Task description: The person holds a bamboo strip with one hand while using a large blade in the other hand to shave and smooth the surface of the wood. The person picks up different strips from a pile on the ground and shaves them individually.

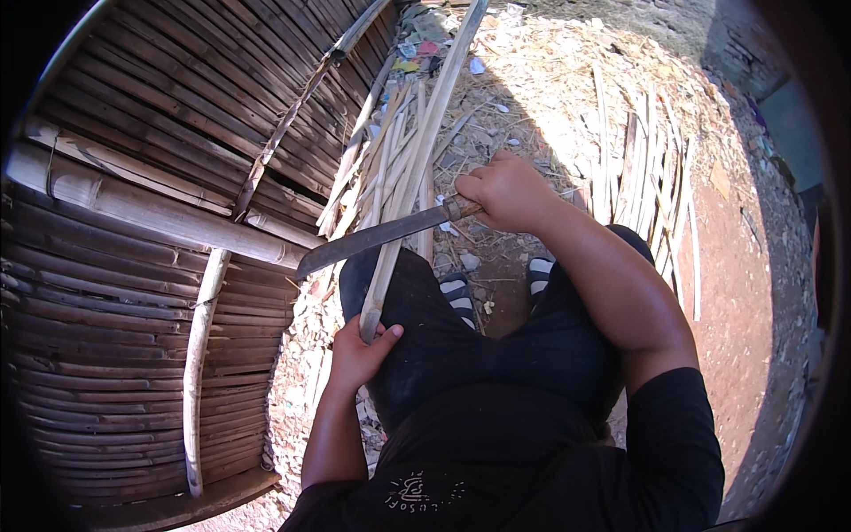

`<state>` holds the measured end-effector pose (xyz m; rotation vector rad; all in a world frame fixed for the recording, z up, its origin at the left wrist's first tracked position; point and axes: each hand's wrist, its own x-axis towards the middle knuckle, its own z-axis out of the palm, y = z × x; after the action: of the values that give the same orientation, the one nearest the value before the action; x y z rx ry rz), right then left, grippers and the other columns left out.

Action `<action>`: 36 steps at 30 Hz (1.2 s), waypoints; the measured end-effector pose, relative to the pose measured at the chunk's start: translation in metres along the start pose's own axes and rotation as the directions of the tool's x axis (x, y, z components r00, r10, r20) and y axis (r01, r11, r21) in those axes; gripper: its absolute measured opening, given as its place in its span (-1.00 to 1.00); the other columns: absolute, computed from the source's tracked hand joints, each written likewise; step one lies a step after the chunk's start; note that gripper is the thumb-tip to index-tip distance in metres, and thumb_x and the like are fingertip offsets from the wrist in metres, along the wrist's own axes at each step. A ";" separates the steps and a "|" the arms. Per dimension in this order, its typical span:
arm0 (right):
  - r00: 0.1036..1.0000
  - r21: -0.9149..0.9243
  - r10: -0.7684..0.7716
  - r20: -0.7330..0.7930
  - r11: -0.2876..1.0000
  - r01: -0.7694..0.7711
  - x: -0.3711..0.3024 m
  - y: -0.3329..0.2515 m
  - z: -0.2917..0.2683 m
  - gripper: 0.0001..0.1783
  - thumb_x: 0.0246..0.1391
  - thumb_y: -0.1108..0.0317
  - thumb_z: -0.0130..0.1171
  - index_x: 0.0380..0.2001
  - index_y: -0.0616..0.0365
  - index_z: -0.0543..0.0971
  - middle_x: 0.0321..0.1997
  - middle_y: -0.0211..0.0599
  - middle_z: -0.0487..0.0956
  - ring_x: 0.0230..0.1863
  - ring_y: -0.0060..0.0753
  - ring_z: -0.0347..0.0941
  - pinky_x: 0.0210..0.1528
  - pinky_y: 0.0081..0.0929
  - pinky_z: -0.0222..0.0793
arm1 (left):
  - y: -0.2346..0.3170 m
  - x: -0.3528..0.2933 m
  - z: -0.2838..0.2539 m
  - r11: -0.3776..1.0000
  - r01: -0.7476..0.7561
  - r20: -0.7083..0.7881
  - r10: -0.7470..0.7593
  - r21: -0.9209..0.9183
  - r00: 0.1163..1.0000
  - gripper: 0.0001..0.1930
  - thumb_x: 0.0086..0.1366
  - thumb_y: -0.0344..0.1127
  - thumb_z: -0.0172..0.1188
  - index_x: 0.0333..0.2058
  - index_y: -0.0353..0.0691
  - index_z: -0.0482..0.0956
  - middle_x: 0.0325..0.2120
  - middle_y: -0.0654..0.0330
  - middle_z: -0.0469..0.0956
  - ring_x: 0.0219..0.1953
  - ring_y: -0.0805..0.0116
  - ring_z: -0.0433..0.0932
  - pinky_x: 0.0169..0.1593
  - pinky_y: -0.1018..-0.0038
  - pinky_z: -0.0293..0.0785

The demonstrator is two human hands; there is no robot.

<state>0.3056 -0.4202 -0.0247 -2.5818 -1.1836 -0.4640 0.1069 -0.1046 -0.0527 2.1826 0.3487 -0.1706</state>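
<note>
My left hand [362,352] is closed round the near end of a long split bamboo strip [417,168], beside my left thigh. The strip slants away from me, up and slightly right, past the top of the view. In my right hand [510,193] is the wooden handle of a machete [372,241]. Its broad dark blade points left and lies across the strip above my left knee. Whether the edge touches the strip or only passes over it, I cannot tell.
A slatted bamboo wall [106,337] stands close on my left, with a thick bamboo pole [160,202] along it. Split strips [390,160] lie in a heap ahead-left, and more strips [651,177] lie on the right. Shavings and litter [532,80] cover the ground ahead.
</note>
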 end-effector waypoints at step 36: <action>0.983 -0.004 0.157 -0.096 0.987 -0.159 -0.005 0.019 -0.001 -0.68 -0.14 0.31 0.39 -0.27 0.00 0.53 -0.39 -0.30 0.63 -0.28 -0.05 0.60 -0.10 -0.10 0.40 | -0.008 0.002 0.000 0.998 -0.004 0.020 0.005 -0.070 1.000 -0.58 0.18 -0.05 0.58 -0.36 -0.21 0.55 -0.56 0.38 0.52 -0.50 0.58 0.45 -0.38 0.54 0.41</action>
<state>0.3162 -0.4362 -0.0276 -2.6056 -0.9386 -0.5537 0.1068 -0.0999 -0.0590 2.1113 0.3336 -0.1753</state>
